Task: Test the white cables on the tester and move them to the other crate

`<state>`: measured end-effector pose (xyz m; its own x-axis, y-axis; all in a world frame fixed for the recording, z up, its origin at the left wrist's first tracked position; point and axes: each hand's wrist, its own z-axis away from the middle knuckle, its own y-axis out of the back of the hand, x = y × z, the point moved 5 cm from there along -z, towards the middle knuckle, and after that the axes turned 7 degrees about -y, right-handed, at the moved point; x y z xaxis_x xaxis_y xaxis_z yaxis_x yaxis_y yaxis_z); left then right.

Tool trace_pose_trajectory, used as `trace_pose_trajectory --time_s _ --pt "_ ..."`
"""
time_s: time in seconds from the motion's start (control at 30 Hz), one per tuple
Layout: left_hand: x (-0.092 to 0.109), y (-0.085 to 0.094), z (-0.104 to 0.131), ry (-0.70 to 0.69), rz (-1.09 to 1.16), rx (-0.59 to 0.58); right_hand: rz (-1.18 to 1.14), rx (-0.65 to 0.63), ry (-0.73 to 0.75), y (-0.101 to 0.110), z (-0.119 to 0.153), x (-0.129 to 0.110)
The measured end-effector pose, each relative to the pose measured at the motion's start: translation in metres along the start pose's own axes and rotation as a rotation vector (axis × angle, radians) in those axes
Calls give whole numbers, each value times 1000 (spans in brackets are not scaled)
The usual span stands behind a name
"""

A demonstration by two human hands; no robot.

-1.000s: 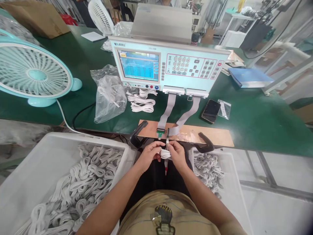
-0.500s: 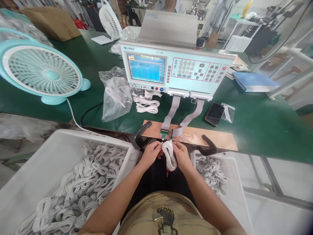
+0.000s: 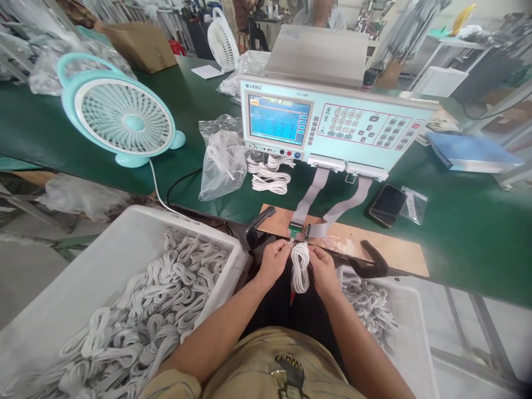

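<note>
A coiled white cable (image 3: 300, 269) hangs at the front edge of the bench, between my two hands. My left hand (image 3: 275, 259) is closed in a pinch on one end of the cable, close to a small green circuit board (image 3: 293, 230). On the coil's other side, my right hand (image 3: 323, 267) pinches the cable near its upper end, just below a second ribbon connector (image 3: 308, 231). Whether the plugs sit fully in the sockets is too small to tell. Grey ribbon cables (image 3: 310, 195) run from the board area up to a tester with a lit blue screen (image 3: 276, 120).
A white bin (image 3: 137, 213) of coiled cables stands at left, a smaller bin (image 3: 415, 310) at right. Black clamps (image 3: 260, 227) hold a wooden strip (image 3: 399, 255). A fan (image 3: 133, 123), plastic bag (image 3: 224, 160), coiled cables (image 3: 270, 182) and phone (image 3: 387, 205) lie on the bench.
The whole view has shifted, so the bench things appear farther right. Both hands stay at the same connectors with the coiled cable between them.
</note>
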<state>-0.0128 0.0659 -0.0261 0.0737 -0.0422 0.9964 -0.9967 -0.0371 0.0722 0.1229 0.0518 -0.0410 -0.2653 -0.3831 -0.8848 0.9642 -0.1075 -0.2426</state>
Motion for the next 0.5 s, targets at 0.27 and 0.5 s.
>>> trace_pose_trajectory --time_s 0.27,0.5 --pt "-4 -13 7 56 41 118 -15 20 -19 1 -1 1" --pt "18 75 13 -157 -162 91 -12 175 -16 6 -8 6"
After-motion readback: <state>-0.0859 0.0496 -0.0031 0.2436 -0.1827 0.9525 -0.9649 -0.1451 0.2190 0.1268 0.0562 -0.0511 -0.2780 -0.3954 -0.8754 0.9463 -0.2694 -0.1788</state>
